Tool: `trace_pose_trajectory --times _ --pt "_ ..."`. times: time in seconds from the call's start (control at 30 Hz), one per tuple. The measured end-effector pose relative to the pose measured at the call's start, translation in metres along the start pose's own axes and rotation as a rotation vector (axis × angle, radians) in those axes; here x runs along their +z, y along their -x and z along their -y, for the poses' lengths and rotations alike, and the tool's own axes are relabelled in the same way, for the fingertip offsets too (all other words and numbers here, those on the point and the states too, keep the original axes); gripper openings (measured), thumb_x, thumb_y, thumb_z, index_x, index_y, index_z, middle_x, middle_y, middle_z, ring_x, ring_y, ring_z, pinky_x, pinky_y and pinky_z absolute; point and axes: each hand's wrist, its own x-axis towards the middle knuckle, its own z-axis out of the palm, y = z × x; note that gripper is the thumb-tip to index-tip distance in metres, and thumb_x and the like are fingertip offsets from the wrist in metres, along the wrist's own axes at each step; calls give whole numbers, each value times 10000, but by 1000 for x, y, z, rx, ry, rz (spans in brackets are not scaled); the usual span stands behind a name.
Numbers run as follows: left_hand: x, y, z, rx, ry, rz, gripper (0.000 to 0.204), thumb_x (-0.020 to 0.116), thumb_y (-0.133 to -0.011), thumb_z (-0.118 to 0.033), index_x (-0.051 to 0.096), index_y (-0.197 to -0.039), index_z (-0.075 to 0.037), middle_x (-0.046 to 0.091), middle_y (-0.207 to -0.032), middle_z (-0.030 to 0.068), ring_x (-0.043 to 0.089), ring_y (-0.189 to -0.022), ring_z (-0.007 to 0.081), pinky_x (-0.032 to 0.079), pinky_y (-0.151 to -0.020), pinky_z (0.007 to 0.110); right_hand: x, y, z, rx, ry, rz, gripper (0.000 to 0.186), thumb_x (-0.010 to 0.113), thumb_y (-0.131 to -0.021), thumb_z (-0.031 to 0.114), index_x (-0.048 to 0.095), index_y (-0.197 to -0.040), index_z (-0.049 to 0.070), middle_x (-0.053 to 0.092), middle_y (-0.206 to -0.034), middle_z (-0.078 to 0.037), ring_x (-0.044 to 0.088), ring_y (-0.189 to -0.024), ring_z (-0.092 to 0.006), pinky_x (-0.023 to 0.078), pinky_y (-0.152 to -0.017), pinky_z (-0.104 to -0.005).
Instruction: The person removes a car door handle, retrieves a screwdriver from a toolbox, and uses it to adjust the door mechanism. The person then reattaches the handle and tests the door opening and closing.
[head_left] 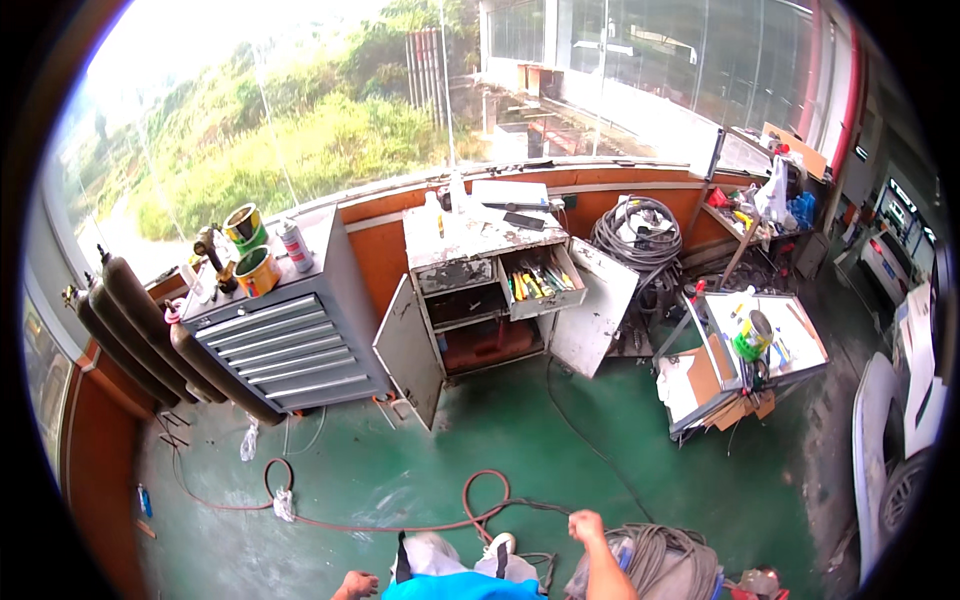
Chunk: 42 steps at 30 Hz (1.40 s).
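My left hand (359, 584) hangs low at the bottom edge, beside my blue shirt (460, 586), its fingers loosely apart and nothing visible in them. To the right, my right hand (586, 524) is curled into a fist with no object showing. A dark hose (540, 505) runs along the floor just behind that fist; I cannot make out any grip on it. Nearest to the right hand lies a coil of grey hose (668, 562). Ahead stands a worn white cabinet (480, 238), both doors swung out, its drawer (548, 301) of colourful-handled tools pulled out.
A reddish hose (400, 527) loops across the green floor. On the left stand a grey drawer chest (345, 290) carrying cans and gas cylinders (135, 300). A metal cart (720, 400) stands right, beyond it a car part (878, 450). Coiled cable (640, 235) hangs beside the cabinet.
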Motion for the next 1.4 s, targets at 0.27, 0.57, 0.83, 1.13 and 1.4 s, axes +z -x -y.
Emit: trace_pose_trajectory --times 0.27,0.57,0.83,1.13,1.4 --pt "20 -219 -89 -527 22 242 322 728 -803 -257 751 -970 18 724 -812 95 683 -708 172 566 -655 324 67 -112 271 -352 67 -36 245 647 -894 110 679 -1104 -11 687 -817 -57 627 -666 -111 502 -588 -265" --pt "4 -550 -262 -198 204 279 266 645 -858 -203 700 -973 31 699 -810 92 656 -721 155 526 -647 321 147 -240 447 -616 284 -184 336 646 -891 134 653 -1205 13 713 -1073 -148 703 -946 -245 549 -856 -345" --pt "-26 -623 -405 -222 193 293 252 619 -901 -164 658 -1044 40 681 -865 90 655 -754 164 513 -689 298 156 -308 576 -830 612 -341 502 638 -865 105 508 -1332 -27 579 -1280 -189 569 -1130 -384 475 -972 -445" --pt "-8 -573 -362 -581 279 137 207 602 -898 -134 671 -1031 10 688 -882 104 671 -728 191 526 -639 311 184 -396 597 -631 873 -118 543 709 -799 163 487 -1257 -25 583 -1049 -169 620 -983 -333 541 -764 -452" --pt "38 -568 -399 -609 130 270 319 615 -931 -195 643 -1165 20 709 -1002 105 696 -844 213 548 -730 335 212 -368 601 -646 725 -10 639 717 -827 228 444 -1329 -58 560 -1086 -178 607 -1016 -346 540 -797 -445"
